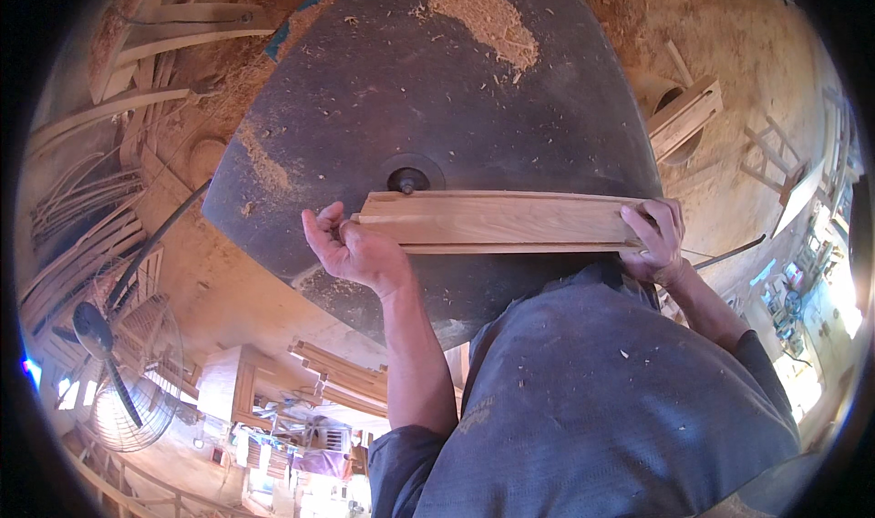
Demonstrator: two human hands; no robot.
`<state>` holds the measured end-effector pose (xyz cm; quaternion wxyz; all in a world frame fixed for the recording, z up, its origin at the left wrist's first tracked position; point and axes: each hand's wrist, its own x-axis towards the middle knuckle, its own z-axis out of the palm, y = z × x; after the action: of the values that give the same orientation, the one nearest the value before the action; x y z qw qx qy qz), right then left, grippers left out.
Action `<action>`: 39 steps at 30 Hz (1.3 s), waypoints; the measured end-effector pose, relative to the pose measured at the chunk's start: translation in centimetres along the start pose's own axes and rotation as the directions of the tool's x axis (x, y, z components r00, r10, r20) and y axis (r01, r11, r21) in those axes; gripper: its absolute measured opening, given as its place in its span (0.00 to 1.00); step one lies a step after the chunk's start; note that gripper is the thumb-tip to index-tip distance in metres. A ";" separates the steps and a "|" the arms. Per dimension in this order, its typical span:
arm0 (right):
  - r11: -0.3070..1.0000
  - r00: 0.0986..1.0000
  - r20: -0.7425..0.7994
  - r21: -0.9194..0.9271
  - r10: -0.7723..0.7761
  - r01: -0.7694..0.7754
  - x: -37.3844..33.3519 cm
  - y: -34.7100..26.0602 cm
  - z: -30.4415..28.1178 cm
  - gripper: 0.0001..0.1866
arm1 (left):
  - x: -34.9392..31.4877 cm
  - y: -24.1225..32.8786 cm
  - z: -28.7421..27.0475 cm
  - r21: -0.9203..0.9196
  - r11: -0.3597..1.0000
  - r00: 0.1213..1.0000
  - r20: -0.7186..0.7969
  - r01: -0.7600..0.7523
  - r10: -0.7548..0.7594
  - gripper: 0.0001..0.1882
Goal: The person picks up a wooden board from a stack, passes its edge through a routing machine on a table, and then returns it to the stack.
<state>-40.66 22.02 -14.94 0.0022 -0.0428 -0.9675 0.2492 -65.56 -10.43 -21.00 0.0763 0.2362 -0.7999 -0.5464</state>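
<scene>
A long pale wooden board [510,219] with a groove along its near edge lies crosswise over a dark machine table [510,117]. My left hand [360,249] grips the board's left end, its fingers curled beyond that end. At the right end, my right hand [654,240] has its fingers over the top face and edge of the board. Just behind the board's far edge, near my left hand, a dark round cutter spindle [407,180] stands in a circular opening of the table. The board's far edge is close against the spindle; whether they touch, I cannot tell.
Wood shavings [488,17] are heaped at the table's far side. Curved wooden pieces [155,44] lie at the far left, and a wire-caged fan [132,409] stands at the lower left. More wood pieces [684,117] rest on a stand to the right. Stacked boards [342,381] lie behind my left arm.
</scene>
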 end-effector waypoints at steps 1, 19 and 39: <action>1.000 1.000 0.001 -0.001 -0.001 0.001 0.1 0.0 -0.1 0.37 | 0.0 0.1 0.1 -0.009 1.000 1.000 -0.013 0.009 -0.009 0.33; 0.999 0.999 -0.050 0.024 -0.020 0.021 4.2 -2.1 1.7 0.37 | 3.9 -0.1 -1.3 -0.021 1.000 0.996 -0.093 0.004 -0.006 0.33; 0.970 0.993 -0.077 0.216 -0.094 0.109 10.0 -4.9 5.1 0.43 | 12.2 -3.8 -5.5 0.007 1.000 0.982 -0.190 -0.024 0.024 0.41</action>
<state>-51.12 16.11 -17.17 0.0515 -0.0010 -0.9344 0.3524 -73.10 -21.79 -23.92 0.1582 0.2777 -0.7932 -0.5184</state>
